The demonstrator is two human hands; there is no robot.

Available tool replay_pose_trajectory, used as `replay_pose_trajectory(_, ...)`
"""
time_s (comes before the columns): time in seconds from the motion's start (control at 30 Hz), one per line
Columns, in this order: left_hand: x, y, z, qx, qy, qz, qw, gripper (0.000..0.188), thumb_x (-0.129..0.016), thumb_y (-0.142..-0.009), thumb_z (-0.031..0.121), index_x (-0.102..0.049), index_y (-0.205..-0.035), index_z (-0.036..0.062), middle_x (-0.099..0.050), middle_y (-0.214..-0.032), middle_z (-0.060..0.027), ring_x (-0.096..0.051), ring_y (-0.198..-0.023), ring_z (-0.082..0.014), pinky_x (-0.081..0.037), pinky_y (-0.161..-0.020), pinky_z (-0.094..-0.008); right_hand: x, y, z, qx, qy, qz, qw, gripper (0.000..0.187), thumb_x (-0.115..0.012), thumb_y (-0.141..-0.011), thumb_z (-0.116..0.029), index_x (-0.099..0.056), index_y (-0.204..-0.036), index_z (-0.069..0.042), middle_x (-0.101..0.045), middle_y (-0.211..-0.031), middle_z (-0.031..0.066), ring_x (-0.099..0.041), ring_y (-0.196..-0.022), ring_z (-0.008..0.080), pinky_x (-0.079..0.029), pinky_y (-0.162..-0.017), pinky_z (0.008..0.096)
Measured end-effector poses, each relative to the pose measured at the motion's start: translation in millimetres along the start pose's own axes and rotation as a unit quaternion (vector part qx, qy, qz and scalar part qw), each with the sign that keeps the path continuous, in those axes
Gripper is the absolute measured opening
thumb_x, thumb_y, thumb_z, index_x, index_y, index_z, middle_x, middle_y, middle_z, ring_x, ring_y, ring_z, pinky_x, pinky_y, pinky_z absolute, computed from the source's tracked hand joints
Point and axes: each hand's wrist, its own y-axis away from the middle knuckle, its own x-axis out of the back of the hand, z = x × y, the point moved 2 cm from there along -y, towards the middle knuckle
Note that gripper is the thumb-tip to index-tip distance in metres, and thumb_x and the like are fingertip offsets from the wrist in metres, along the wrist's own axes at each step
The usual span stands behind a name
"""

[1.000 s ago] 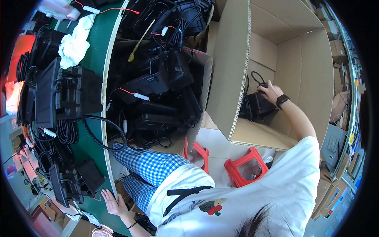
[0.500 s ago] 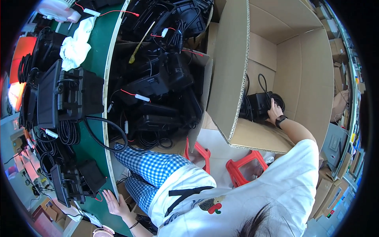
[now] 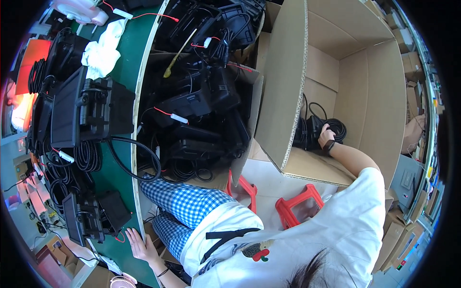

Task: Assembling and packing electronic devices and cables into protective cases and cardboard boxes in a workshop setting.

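Observation:
My right hand (image 3: 326,136), with a dark band on its wrist, reaches into a large open cardboard box (image 3: 367,91). Its fingers bend over the side of a black plastic case (image 3: 313,128), right beside a coil of black cable (image 3: 338,128); the palm side is hidden. Case and coil lie low in the near left part of the box. My left hand (image 3: 139,246) rests flat with its fingers stretched on the edge of the green table (image 3: 126,201), holding nothing. Closest to it is a black hinged case with a flat panel (image 3: 91,218).
Between table and box, a carton (image 3: 257,103) is filled with several black cases and cables. A larger black case (image 3: 93,110) stands on the table by a white cloth (image 3: 103,53). Red stools (image 3: 298,204) sit on the floor below. Shelving (image 3: 418,96) lines the right.
My right hand has shifted left and its fingers have curled more, from over the cable coil to the case's side. My left hand stays at the table edge. The view has turned slightly.

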Motion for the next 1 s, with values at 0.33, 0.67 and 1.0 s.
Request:
replay_pose_trajectory(0.33,-2.3,1.7,3.8,0.023,-0.002,0.001,1.0,0.047,-0.066,-0.078,-0.005,-0.061,-0.124,-0.0039,-0.06,-0.129,-0.0209,-0.059,-0.118,-0.0403,-0.052,-0.093,-0.0446,-0.9,-6.5,-24.2,-0.01,-0.002,-0.061,0.998,0.041,-0.046,-0.095,-0.028,-0.069,-0.115,-0.001,-0.053,-0.125,0.0371,-0.058,-0.104,0.0523,-0.057,-0.056,0.0534)
replay_pose_trajectory(0.67,-2.7,-0.2,-2.7,0.016,0.004,-0.005,1.0,0.044,-0.068,-0.082,0.004,-0.06,-0.125,-0.0013,-0.06,-0.13,-0.0196,-0.058,-0.119,-0.0405,-0.052,-0.093,-0.0463,15.6,25.2,16.4,0.114,-0.272,-0.092,0.951,0.06,-0.054,-0.087,-0.057,-0.069,-0.114,-0.005,-0.072,-0.102,0.0114,-0.069,-0.099,0.0298,-0.048,-0.093,0.0492)
replay_pose_trajectory(1.0,4.3,0.3,-9.1,0.044,0.058,0.006,0.997,0.046,-0.073,-0.078,0.019,-0.067,-0.123,0.0116,-0.064,-0.127,-0.0095,-0.061,-0.117,-0.0318,-0.051,-0.096,-0.043,118.2,60.0,130.9,0.132,-0.59,-0.287,0.743,0.024,-0.063,-0.091,-0.027,-0.07,-0.093,-0.004,-0.061,-0.066,-0.0003,-0.053,-0.052,0.0077,-0.039,-0.043,0.0247)
